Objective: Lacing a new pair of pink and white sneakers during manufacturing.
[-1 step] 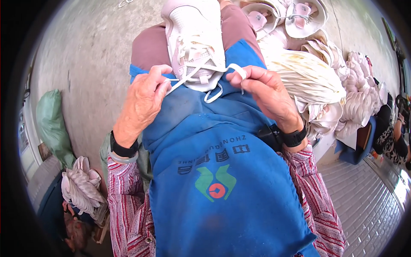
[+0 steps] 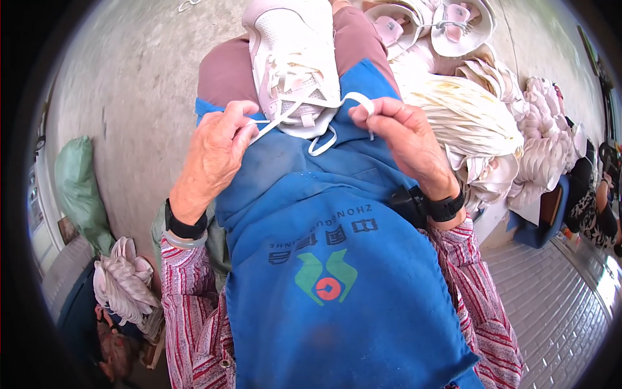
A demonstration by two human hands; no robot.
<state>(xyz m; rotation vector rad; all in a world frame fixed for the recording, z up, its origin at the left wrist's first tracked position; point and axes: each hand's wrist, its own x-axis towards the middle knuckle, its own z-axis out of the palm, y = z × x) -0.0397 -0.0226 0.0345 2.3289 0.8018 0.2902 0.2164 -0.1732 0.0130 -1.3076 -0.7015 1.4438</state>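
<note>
A white sneaker [image 2: 291, 45] rests on my lap between my thighs, its tongue end toward me. Pale laces cross over its upper holes. My left hand [image 2: 217, 146] is closed in a pinch on one end of the white shoelace [image 2: 278, 118], left of the shoe's collar. On the right, my right hand [image 2: 411, 139] pinches the other end, which arches up from the shoe and over my fingertips. A loose loop of lace hangs onto the blue apron [image 2: 337, 220] just below the shoe.
To my right lie a thick bundle of cream-white strips [image 2: 463, 110] and stacked pale shoe uppers [image 2: 544, 149]. More shoe parts [image 2: 461, 26] sit at the upper right. A green sack [image 2: 83, 188] and a pale bundle [image 2: 126, 282] are at the left. Another person [image 2: 599, 214] is at the far right edge.
My right hand has shifted slightly to the right with its lace end. My left hand and the shoe have barely moved.
</note>
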